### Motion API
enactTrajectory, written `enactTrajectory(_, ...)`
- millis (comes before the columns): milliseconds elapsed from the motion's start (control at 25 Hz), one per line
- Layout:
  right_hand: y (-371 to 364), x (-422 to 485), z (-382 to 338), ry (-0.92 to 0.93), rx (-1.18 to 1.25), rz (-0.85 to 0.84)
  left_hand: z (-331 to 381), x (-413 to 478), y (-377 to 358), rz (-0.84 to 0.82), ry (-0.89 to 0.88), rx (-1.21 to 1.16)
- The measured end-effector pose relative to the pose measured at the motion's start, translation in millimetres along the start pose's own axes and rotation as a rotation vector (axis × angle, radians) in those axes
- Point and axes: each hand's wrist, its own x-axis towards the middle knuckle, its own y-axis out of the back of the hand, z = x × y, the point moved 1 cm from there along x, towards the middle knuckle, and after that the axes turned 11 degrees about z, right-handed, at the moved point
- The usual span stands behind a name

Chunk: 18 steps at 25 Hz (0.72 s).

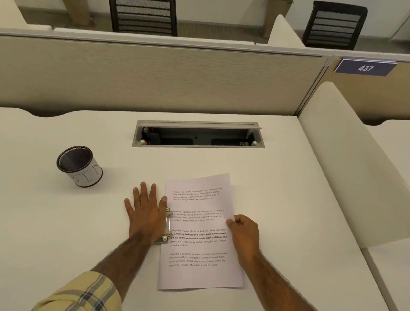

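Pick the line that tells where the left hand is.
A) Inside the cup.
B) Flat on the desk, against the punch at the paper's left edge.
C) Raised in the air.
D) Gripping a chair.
B: the left hand lies flat with straight fingers against the punch on the left edge of the paper, well apart from the cup.

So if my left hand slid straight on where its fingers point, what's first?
The left hand would cross bare desk, then likely meet the open cable tray at its left end; the cup sits off that line.
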Motion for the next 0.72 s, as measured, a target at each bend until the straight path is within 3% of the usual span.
enactTrajectory(120, 3, -2, -2, 0.008, 0.013, -0.006, 8, 2, 13, -0.043, 0.062, -0.125)
enactTrajectory(320, 9, -5, -5, 0.022, 0.025, -0.030, 0, -17, 34, 0.180, 0.253, -0.328)
enactTrajectory(440, 12, -4, -7, 0.027, 0.042, -0.035, -5, -34, 37, 0.050, 0.335, -0.470)
enactTrajectory(720, 13, -6, -14, 0.043, 0.070, -0.050, 0, -30, 36, -0.013, 0.433, -0.555)
